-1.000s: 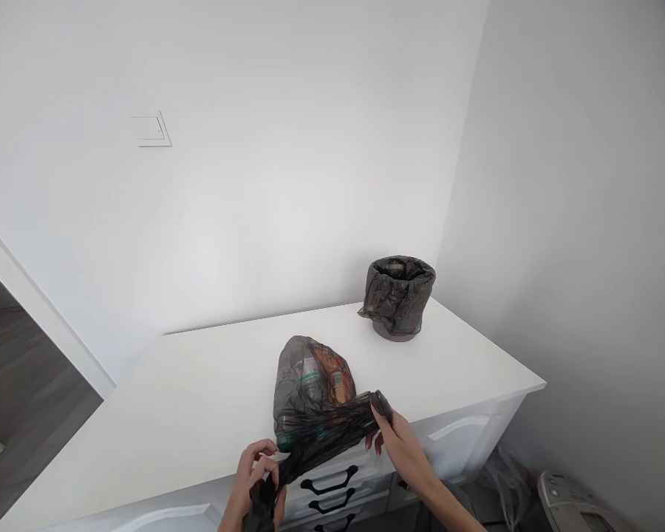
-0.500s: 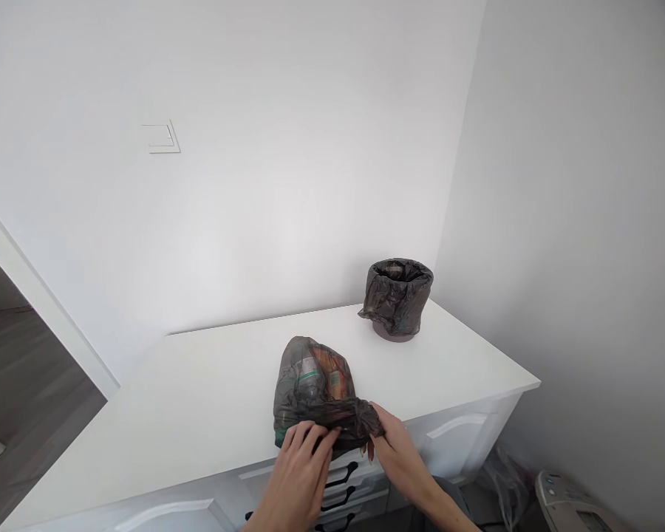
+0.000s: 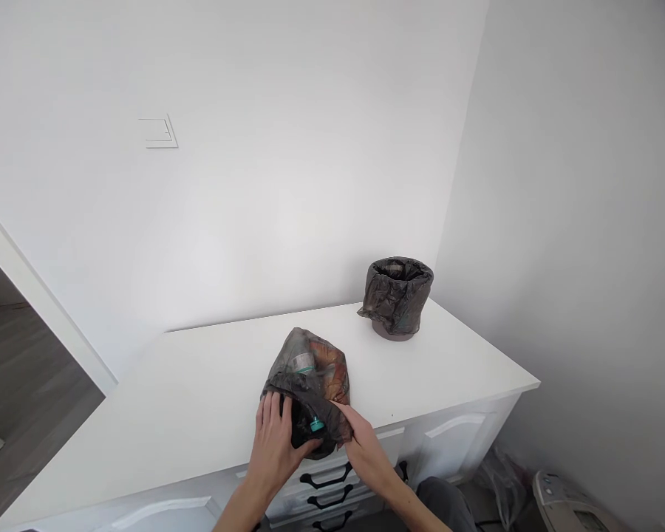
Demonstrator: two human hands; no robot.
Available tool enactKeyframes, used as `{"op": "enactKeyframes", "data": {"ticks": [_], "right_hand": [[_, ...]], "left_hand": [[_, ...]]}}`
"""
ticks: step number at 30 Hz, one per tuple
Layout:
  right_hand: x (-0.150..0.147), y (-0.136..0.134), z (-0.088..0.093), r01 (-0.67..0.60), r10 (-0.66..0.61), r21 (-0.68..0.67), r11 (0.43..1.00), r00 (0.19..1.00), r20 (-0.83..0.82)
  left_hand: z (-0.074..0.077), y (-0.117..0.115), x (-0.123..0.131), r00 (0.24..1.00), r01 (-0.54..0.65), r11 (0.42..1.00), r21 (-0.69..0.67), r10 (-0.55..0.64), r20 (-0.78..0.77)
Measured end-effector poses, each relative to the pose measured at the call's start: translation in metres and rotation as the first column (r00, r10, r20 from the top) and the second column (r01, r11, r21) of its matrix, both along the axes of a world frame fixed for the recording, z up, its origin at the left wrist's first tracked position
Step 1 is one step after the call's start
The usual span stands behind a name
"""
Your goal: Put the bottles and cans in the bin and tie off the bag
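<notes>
A thin black garbage bag [image 3: 288, 384] lies near the front edge of the white countertop [image 3: 210, 414]. Through its film show a bottle with a pale label [image 3: 304, 362] and something orange-brown [image 3: 332, 369]. The bag's mouth faces me and gapes, and a teal bottle cap [image 3: 316, 424] shows in the opening. At the left rim is my left hand [image 3: 277, 440], fingers on the upper edge and thumb across the lower one, holding the mouth apart. My right hand [image 3: 363, 443] grips the bunched right side of the rim; some of its fingers are hidden by the film.
A small bin [image 3: 393, 330] lined with another black bag stands at the back right, near the wall corner. Drawers with black handles [image 3: 332, 476] are below the counter edge. On the floor at right are a grey device [image 3: 565, 502] and clear plastic [image 3: 502, 480].
The bag's mouth, gathered and twisted before, is now spread open, revealing the teal cap. My left hand has moved left and up onto the rim; my right hand has shifted slightly left.
</notes>
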State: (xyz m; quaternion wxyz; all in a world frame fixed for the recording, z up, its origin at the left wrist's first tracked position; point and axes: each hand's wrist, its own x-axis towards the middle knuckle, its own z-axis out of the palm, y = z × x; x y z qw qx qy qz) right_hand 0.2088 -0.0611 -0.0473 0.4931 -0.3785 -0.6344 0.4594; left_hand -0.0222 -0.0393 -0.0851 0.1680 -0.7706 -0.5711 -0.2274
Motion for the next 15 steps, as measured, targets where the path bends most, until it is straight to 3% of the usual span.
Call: {"op": "enactKeyframes", "data": {"ticks": [3,6,10,13,15], "right_hand": [[0.003,0.013,-0.001,-0.107,0.105,-0.066,0.992,0.994,-0.036],[0.011,0.024,-0.006,-0.193,0.184,-0.129,0.973,0.98,-0.079],[0.023,0.042,-0.02,-0.121,0.103,-0.155,0.981,0.987,-0.124],[0.03,0.057,-0.029,-0.031,0.006,-0.154,0.988,0.987,-0.163],[0.032,0.067,-0.03,0.01,-0.037,-0.143,0.99,0.981,-0.189]], "left_hand": [[0.01,0.007,-0.001,1.0,0.019,1.0,0.019,-0.019,0.019],[0.032,0.004,0.006,0.99,0.132,0.991,0.008,-0.131,-0.052],[0.07,0.003,0.02,0.907,0.325,0.93,-0.171,-0.358,-0.22],[0.095,0.016,0.031,0.82,0.381,0.877,-0.294,-0.467,-0.331],[0.103,0.029,0.037,0.771,0.384,0.868,-0.315,-0.489,-0.408]]}}
